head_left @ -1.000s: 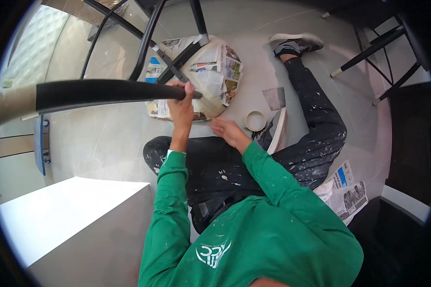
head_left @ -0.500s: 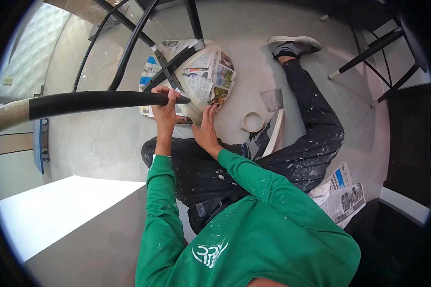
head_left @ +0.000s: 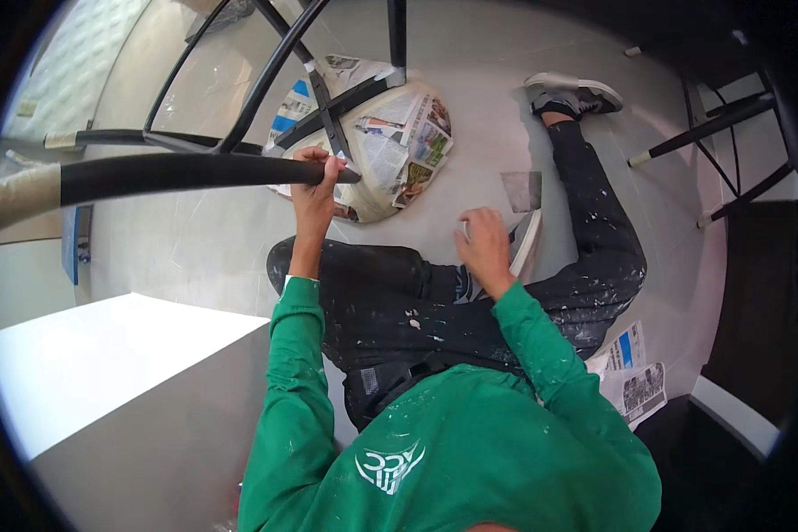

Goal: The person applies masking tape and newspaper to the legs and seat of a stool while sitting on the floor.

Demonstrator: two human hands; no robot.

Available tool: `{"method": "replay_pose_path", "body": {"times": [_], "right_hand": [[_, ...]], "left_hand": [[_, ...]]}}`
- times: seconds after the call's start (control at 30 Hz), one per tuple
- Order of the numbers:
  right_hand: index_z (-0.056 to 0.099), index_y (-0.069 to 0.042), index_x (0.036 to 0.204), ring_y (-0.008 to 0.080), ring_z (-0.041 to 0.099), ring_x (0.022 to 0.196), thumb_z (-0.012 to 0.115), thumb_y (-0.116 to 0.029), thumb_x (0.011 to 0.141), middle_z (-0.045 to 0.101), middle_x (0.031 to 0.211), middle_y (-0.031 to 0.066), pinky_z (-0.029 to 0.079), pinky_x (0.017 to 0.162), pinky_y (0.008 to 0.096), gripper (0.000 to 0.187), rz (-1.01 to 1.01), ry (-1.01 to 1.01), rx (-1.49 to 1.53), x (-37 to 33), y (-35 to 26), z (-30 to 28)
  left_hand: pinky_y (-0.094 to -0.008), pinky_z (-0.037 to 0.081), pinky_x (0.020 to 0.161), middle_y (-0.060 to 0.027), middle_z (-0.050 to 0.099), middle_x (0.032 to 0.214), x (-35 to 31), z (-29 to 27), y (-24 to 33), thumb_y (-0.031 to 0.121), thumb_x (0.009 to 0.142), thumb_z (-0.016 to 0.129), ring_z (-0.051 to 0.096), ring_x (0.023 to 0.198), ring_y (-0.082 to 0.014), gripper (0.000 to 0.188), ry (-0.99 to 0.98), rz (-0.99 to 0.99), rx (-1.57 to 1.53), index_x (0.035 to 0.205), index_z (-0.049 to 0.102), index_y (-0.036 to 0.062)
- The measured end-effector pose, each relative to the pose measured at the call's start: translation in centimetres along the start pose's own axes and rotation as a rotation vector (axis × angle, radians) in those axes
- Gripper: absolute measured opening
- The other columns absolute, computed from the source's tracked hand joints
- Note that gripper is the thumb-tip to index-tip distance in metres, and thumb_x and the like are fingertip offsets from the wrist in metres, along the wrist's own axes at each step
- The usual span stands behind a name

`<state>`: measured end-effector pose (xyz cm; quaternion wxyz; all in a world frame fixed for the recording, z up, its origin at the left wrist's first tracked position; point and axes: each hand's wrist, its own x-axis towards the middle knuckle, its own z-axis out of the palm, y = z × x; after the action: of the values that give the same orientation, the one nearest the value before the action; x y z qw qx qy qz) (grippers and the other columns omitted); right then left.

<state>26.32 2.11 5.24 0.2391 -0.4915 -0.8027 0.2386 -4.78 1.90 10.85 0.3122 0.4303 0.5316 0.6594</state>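
An upturned stool with black legs rests on its round seat, which is wrapped in newspaper [head_left: 421, 146] and pale masking tape. My left hand [head_left: 315, 191] is wrapped around one black stool leg [head_left: 186, 173] close to the seat. That leg stretches left and its far end is covered in pale tape [head_left: 22, 199]. My right hand [head_left: 486, 244] is down by my shoe, fingers curled over the roll of masking tape; only a pale sliver of the roll shows beside the fingers.
A grey square of sandpaper-like sheet [head_left: 523, 191] lies on the floor beyond my right hand. Folded newspaper [head_left: 638, 381] lies by my right thigh. Another black-legged stool [head_left: 700, 133] stands at right. A white box-like block [head_left: 133, 355] is at lower left.
My right hand has left the newspaper-wrapped seat and moved right to the tape roll, now covering it. My left hand keeps hold of the leg. The view has shifted slightly.
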Motion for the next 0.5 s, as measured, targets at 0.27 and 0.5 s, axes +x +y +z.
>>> {"method": "replay_pose_path", "body": {"times": [0.27, 0.5], "right_hand": [[0.069, -0.006, 0.090, 0.0329, 0.062, 0.101, 0.075, -0.015, 0.073, 0.067, 0.093, 0.0152, 0.042, 0.091, 0.0477, 0.020, -0.057, -0.224, -0.411, -1.5, 6.9, 1.0], [0.063, 0.002, 0.098, 0.0394, 0.065, 0.089, 0.067, -0.012, 0.087, 0.069, 0.094, 0.0195, 0.049, 0.081, 0.0472, 0.019, 0.080, -0.188, 0.130, 0.6, 1.4, -2.2]], "left_hand": [[-0.0277, 0.050, 0.089, -0.0082, 0.065, 0.097, -0.1, 1.9, -0.5, 0.012, 0.098, 0.067, 0.065, 0.094, -0.0143, 0.024, 0.037, -0.045, 0.080, 0.114, 0.052, 0.0010], [-0.0299, 0.049, 0.092, -0.0151, 0.061, 0.118, -3.1, 2.5, -1.2, 0.016, 0.094, 0.073, 0.061, 0.106, -0.0184, 0.040, 0.290, -0.242, 0.162, 0.124, 0.053, -0.0014]]}}
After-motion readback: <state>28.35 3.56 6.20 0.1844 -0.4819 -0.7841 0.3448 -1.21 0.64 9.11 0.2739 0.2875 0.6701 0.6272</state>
